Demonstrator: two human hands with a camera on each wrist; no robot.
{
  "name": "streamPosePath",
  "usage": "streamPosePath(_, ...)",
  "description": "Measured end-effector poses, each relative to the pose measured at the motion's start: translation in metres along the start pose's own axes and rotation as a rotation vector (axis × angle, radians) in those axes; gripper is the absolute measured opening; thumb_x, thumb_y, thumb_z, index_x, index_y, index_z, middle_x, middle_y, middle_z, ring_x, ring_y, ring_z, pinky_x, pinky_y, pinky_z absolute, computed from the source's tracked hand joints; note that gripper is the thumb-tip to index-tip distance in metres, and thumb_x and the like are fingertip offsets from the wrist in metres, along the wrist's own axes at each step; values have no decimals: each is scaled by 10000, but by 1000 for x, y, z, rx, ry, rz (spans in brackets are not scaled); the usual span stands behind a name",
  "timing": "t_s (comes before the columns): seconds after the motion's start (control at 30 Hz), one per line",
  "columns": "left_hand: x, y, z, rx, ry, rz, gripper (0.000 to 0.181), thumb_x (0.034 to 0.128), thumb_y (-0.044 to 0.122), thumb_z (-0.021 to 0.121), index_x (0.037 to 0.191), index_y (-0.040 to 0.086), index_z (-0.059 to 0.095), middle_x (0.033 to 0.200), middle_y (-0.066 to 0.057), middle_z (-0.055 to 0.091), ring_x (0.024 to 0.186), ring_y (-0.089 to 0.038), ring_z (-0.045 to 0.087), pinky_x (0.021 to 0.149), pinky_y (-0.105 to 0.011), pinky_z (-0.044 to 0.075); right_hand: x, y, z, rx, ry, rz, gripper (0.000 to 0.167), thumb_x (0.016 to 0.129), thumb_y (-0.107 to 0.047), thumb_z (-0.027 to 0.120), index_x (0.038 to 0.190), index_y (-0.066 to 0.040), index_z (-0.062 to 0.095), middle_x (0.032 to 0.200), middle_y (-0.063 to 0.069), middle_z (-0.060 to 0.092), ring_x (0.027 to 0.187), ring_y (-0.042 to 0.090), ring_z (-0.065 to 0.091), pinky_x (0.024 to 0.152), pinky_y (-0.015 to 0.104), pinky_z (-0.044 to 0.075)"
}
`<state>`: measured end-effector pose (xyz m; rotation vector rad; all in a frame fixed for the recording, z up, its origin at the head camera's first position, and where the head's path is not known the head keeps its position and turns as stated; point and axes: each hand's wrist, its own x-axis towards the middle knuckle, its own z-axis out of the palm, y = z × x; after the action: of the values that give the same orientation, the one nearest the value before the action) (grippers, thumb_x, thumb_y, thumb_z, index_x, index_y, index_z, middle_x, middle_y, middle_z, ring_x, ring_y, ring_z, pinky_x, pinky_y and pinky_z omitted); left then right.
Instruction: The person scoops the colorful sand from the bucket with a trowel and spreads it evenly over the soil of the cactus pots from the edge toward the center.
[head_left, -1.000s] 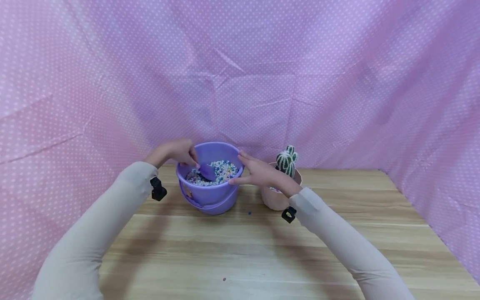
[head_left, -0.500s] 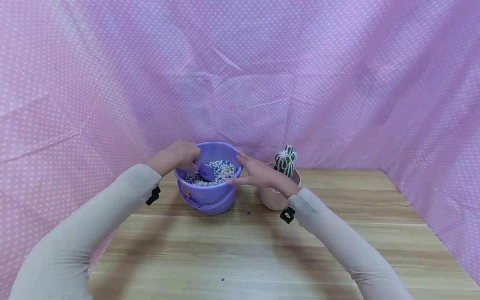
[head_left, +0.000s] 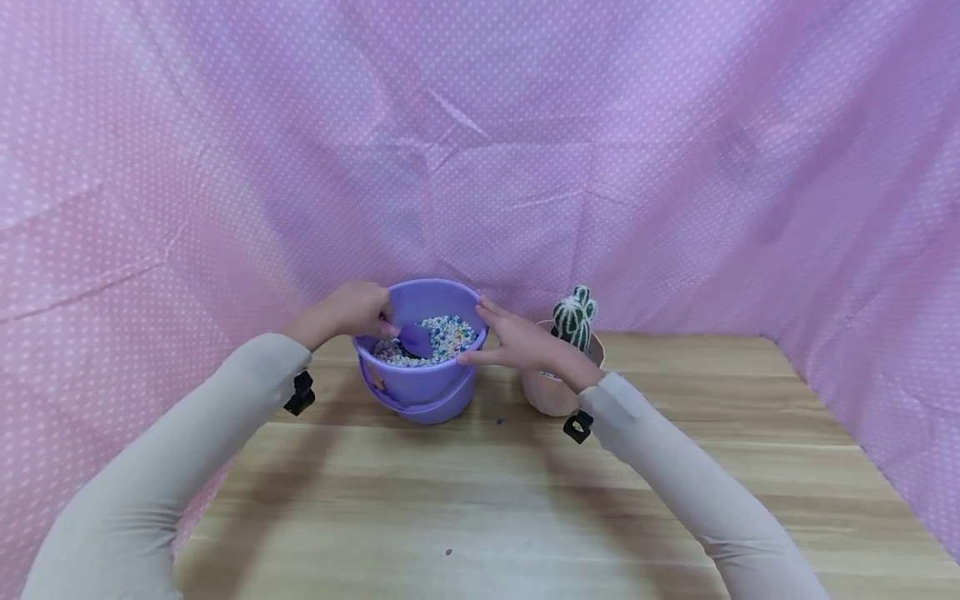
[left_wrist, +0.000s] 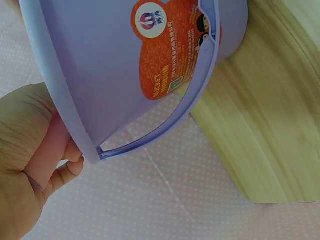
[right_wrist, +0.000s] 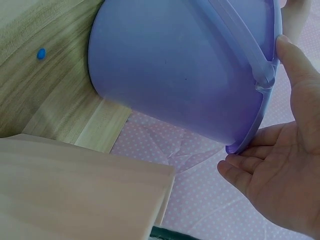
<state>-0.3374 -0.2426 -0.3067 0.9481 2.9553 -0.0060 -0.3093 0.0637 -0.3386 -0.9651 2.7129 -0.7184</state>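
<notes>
A purple bucket [head_left: 420, 383] stands upright at the back of the table, holding many small coloured beads [head_left: 450, 334]. At its left rim my left hand [head_left: 349, 312] grips the pinkish handle of a purple scoop [head_left: 416, 340], whose blade lies on the beads. In the left wrist view my left hand [left_wrist: 25, 145] has its fingers curled round that handle, partly hidden behind the bucket [left_wrist: 100, 65]. My right hand [head_left: 521, 342] rests on the right rim with fingers spread. The right wrist view shows this right hand [right_wrist: 280, 170] touching the rim of the bucket [right_wrist: 175, 70].
Right of the bucket stands a pale pot [head_left: 546, 395] with a green and white cactus [head_left: 572, 322], partly behind my right wrist. One blue bead [head_left: 500, 422] and a reddish bead [head_left: 448, 552] lie on the wooden table [head_left: 480, 492]. Pink dotted cloth [head_left: 510, 200] hangs behind and at both sides.
My left hand, with the scoop, first shifts right over the rim, then slightly back left; the blade stays low among the beads. My right hand keeps its place on the rim.
</notes>
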Motion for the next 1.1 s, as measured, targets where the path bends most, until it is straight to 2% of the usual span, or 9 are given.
streamPosePath(0.1, 0, 1, 0, -11, 1, 13, 263, 890, 289, 788, 663, 159, 758, 598, 51, 652, 545, -107, 519, 531, -279, 453, -1, 0, 0, 7, 3, 2, 1075, 886, -660, 666, 1626, -57, 171, 1719, 90, 15, 1576, 316, 144, 1259, 495, 207)
streamPosePath(0.17, -1, 0, 2, -49, 3, 9, 233, 897, 304, 782, 718, 154, 790, 635, 54, 688, 558, -90, 550, 547, -275, 482, -1, 0, -1, 5, 4, 3, 1072, 887, -656, 668, 1627, -61, 169, 1718, 93, 20, 1576, 318, 144, 1259, 501, 204)
streamPosePath(0.33, -1, -3, 15, -136, 22, -20, 211, 910, 352, 768, 839, 163, 829, 720, 49, 749, 594, -75, 596, 589, -278, 520, -1, -2, 0, 10, -4, 6, 1076, 887, -651, 671, 1629, -64, 158, 1716, 90, 15, 1577, 319, 140, 1260, 503, 192)
streamPosePath(0.43, -1, -5, 20, -140, 47, -29, 202, 905, 344, 774, 841, 162, 832, 706, 48, 745, 578, -83, 570, 573, -280, 496, -2, -3, 1, 19, -8, 10, 1088, 879, -657, 677, 1630, -67, 156, 1717, 81, 5, 1580, 313, 131, 1261, 502, 192)
streamPosePath(0.67, -1, -3, 18, -173, 69, -20, 177, 897, 311, 787, 840, 150, 833, 689, 49, 737, 568, -84, 554, 570, -272, 484, -3, -1, 1, 29, 5, 21, 1098, 869, -671, 679, 1633, -83, 154, 1719, 60, 1, 1583, 299, 124, 1261, 498, 191)
streamPosePath(0.9, -4, -3, 16, -190, 69, -38, 188, 899, 332, 785, 866, 153, 832, 731, 51, 755, 592, -66, 575, 593, -267, 512, -3, 0, 2, 39, 9, 23, 1100, 866, -679, 677, 1632, -84, 160, 1719, 47, 0, 1583, 304, 125, 1261, 494, 194)
streamPosePath(1.1, -8, -4, 13, -253, 87, -10, 165, 906, 279, 783, 859, 129, 830, 734, 33, 760, 607, -110, 637, 585, -254, 525, -2, 0, 1, 33, 9, 12, 1090, 870, -682, 670, 1631, -84, 169, 1720, 52, 1, 1581, 299, 129, 1258, 494, 206)
